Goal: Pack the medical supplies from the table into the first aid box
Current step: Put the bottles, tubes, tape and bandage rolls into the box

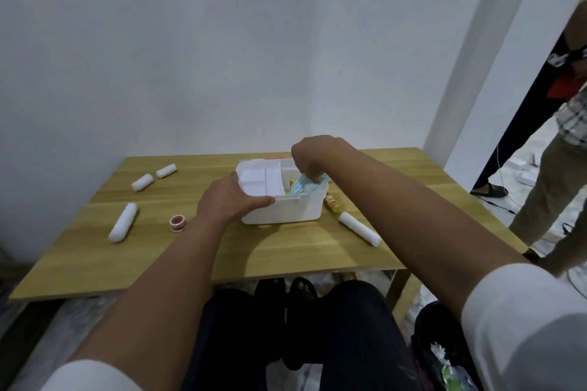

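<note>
Pushing a pale blue packet (pixel 306 186) down into the right side of the box (pixel 286 209), the right hand (pixel 309 157) has its fingers curled round the packet's top, while the left hand (pixel 228 200) rests on the box's near-left rim, thumb along the front edge and fingers mostly straight, steadying it and not gripping. The box stands near the middle of the worktop (pixel 286 251), a little toward the far edge, its lid off or out of sight; something yellow shows inside beside the packet, and the white tray sections on its left look bare. By my reading the task is only partly done: one or two things are in, most are not. Left on the worktop are two short white rolls (pixel 143 182) (pixel 166 171) near the far-left corner, a long roll (pixel 123 222) toward the left edge, a small red-rimmed jar (pixel 178 223) just left of the left wrist, a little yellow-and-orange tube (pixel 332 201) touching or just beside the box's right wall, and another long roll (pixel 359 228) toward the near-right. Six pieces, then, are not yet packed.
</note>
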Motion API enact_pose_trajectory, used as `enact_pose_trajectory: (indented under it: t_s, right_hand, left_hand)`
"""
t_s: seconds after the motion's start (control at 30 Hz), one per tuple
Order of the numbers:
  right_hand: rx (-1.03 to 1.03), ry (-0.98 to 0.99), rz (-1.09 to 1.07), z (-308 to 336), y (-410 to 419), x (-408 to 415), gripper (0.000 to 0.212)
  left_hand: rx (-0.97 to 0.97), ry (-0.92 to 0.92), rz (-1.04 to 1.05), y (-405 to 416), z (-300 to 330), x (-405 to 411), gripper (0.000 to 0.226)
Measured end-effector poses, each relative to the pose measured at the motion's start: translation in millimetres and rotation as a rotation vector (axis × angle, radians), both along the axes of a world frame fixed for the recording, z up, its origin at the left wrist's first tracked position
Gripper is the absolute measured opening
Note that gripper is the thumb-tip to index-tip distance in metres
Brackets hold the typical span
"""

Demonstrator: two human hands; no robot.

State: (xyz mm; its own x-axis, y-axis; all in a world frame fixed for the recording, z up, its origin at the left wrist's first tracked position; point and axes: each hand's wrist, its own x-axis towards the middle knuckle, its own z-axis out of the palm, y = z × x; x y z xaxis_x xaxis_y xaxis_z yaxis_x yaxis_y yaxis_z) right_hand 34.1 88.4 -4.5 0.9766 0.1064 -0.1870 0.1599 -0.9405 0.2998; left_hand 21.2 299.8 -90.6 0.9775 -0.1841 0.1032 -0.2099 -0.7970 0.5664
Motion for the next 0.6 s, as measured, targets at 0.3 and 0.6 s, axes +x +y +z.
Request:
enact_pose_trajectory:
  t_s: [0.3,0.6]
  right_hand:
    - [0.406,0.143,-0.053,-37,-8,13,0.026]
    - [0.578,0.092,-0.103,-58,-8,17,0.014]
  left_hand:
    - [-0.045,-0.056,0.032,0,-15,-3,0.107]
    - [-0.049,-0.063,0.041,2,-16,-3,0.121]
